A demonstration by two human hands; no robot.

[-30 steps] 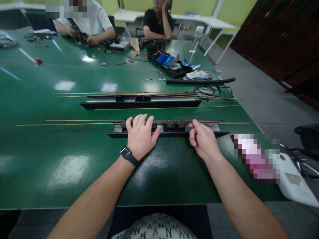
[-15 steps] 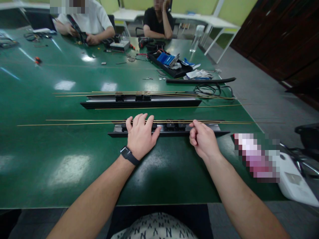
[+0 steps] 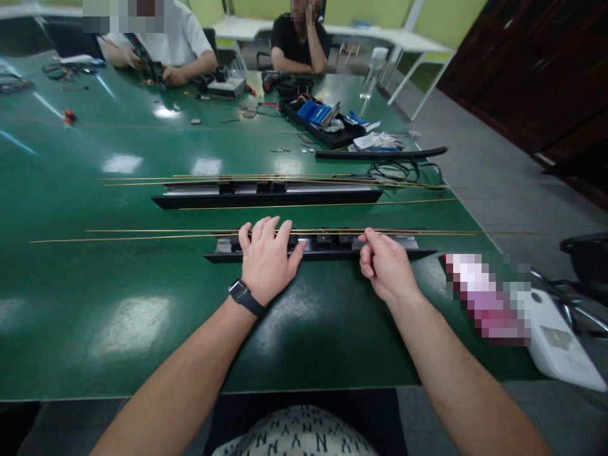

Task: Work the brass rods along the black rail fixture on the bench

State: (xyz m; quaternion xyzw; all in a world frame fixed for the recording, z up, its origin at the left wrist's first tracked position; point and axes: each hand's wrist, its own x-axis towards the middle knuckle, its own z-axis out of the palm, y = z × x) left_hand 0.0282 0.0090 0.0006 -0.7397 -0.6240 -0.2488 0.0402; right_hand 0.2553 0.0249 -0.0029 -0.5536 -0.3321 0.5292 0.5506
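My left hand [image 3: 268, 263], with a watch [image 3: 239, 291] at the wrist, lies over a long black channel [image 3: 327, 256], fingers spread across its top. The channel has a silvery inside and several black blocks. Thin gold-coloured rods [image 3: 142, 237] run lengthwise over it, passing by both hands and far past its left end. Toward the channel's right end, my right hand [image 3: 387, 265] is closed, thumb and index finger pinched at the rods. The fingers hide how many rods are in that pinch.
Behind lies a second black channel [image 3: 266, 200] with more rods on and beside it. Farther back are a cable coil [image 3: 394, 170], a black strip [image 3: 380, 154], a black tray [image 3: 342, 136] and a bottle [image 3: 373, 73]. A white device [image 3: 560, 342] sits right. Two people sit opposite.
Both hands keep their places on the near channel. The rods have barely shifted, and the whole view has drifted slightly.
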